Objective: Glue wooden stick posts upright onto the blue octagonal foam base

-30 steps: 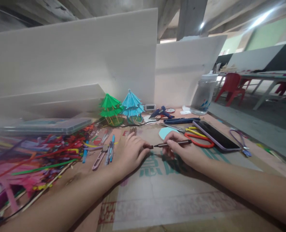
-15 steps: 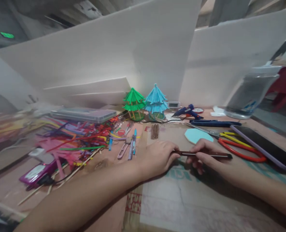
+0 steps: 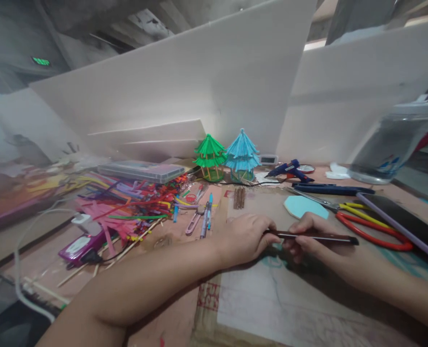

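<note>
A slim dark-brown pen (image 3: 331, 238) with a black end lies level across both my hands. My left hand (image 3: 246, 238) pinches its left end between thumb and fingers. Farther right, my right hand (image 3: 322, 248) grips the pen's middle, and the black end sticks out past the fingers. Under the hands lies a pale sheet (image 3: 250, 299) on the table. Just beyond them are a pale-blue octagon (image 3: 306, 207) and a small row of brown sticks (image 3: 239, 198). Scissors (image 3: 373, 231) with red and yellow handles lie close to my right hand.
A phone (image 3: 411, 219), a dark-blue utility knife (image 3: 333, 189), a glue gun (image 3: 289, 169) and a clear jug (image 3: 391, 142) stand right. Two little pagodas, green (image 3: 209, 149) and blue (image 3: 243, 149), are at the back. Colourful strips (image 3: 134, 202) and a purple power strip (image 3: 78, 248) lie left.
The whole view has swung a little to the left, so everything sits farther right. Both hands keep the same hold on the pen.
</note>
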`<act>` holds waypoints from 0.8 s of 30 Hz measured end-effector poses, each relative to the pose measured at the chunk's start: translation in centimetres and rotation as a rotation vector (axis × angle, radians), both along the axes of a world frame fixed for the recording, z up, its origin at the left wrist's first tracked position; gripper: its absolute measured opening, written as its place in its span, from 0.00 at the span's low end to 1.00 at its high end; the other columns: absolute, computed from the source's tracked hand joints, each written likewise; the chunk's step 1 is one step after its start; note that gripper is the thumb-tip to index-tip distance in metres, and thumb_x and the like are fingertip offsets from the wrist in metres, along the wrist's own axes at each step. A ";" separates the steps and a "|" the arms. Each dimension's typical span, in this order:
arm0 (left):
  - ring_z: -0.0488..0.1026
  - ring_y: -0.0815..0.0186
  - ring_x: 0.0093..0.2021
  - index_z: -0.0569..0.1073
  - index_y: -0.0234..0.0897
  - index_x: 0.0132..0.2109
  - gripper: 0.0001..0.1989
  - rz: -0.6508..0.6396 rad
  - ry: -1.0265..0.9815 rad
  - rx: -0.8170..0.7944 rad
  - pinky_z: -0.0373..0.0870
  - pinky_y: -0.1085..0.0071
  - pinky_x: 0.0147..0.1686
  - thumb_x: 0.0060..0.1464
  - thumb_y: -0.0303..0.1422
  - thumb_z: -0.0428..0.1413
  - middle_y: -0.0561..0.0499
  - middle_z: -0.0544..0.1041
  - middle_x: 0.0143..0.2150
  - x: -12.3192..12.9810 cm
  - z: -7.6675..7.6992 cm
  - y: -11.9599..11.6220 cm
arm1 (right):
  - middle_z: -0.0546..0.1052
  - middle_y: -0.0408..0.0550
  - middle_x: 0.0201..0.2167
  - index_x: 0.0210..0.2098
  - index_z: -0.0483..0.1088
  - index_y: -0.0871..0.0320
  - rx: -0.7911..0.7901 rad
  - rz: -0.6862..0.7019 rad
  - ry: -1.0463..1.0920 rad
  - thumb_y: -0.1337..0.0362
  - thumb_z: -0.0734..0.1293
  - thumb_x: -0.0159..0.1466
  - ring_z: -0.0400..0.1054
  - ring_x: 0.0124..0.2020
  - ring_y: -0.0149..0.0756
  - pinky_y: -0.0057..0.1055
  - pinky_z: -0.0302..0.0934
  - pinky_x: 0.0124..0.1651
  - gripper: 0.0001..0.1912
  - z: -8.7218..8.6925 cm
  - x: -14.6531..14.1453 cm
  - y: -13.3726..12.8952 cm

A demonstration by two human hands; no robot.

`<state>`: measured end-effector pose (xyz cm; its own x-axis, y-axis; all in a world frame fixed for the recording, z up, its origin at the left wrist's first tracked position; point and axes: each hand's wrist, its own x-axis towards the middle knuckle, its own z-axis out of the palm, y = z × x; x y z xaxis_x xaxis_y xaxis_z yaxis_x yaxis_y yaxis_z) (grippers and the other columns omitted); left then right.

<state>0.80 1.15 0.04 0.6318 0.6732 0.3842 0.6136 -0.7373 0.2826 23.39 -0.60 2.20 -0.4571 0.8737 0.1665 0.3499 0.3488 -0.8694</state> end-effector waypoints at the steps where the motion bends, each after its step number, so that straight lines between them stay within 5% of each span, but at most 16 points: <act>1: 0.77 0.57 0.46 0.70 0.35 0.49 0.13 0.005 -0.004 0.001 0.72 0.62 0.46 0.69 0.40 0.50 0.44 0.80 0.44 0.0 0.0 0.0 | 0.80 0.51 0.27 0.34 0.68 0.53 0.009 0.001 -0.005 0.40 0.64 0.65 0.76 0.28 0.42 0.36 0.72 0.31 0.22 0.1 -0.1 -0.1; 10: 0.76 0.59 0.43 0.72 0.37 0.47 0.11 0.050 -0.055 -0.019 0.71 0.64 0.43 0.66 0.40 0.54 0.47 0.79 0.42 0.0 -0.7 0.7 | 0.80 0.48 0.27 0.34 0.64 0.54 -0.164 -0.027 0.171 0.39 0.69 0.59 0.75 0.25 0.38 0.36 0.71 0.29 0.25 0.3 -0.7 0.5; 15: 0.75 0.59 0.41 0.72 0.37 0.44 0.08 0.070 -0.082 -0.005 0.70 0.65 0.42 0.65 0.38 0.55 0.48 0.78 0.39 -0.2 0.8 1.0 | 0.77 0.44 0.24 0.41 0.68 0.54 -0.093 -0.189 0.247 0.42 0.70 0.59 0.69 0.20 0.34 0.31 0.65 0.24 0.23 -0.3 0.9 2.0; 19: 0.76 0.59 0.43 0.74 0.36 0.44 0.09 0.059 0.045 0.059 0.70 0.64 0.44 0.65 0.38 0.55 0.47 0.79 0.40 -1.1 2.7 1.2 | 0.76 0.47 0.24 0.38 0.75 0.56 0.085 -0.257 -0.016 0.42 0.68 0.60 0.67 0.21 0.37 0.34 0.61 0.24 0.23 0.1 1.9 2.4; 24: 0.76 0.58 0.42 0.75 0.34 0.44 0.12 0.061 0.198 0.151 0.70 0.65 0.42 0.66 0.39 0.54 0.45 0.80 0.40 -1.0 3.4 1.5 | 0.82 0.54 0.39 0.45 0.78 0.53 0.291 -0.118 -0.324 0.48 0.61 0.67 0.75 0.42 0.52 0.45 0.68 0.45 0.20 -0.7 1.6 2.3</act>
<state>-0.22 2.60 3.42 0.6650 0.6562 0.3566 0.6903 -0.7223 0.0420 24.97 1.71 1.49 -0.4260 0.8610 0.2780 0.6404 0.5040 -0.5796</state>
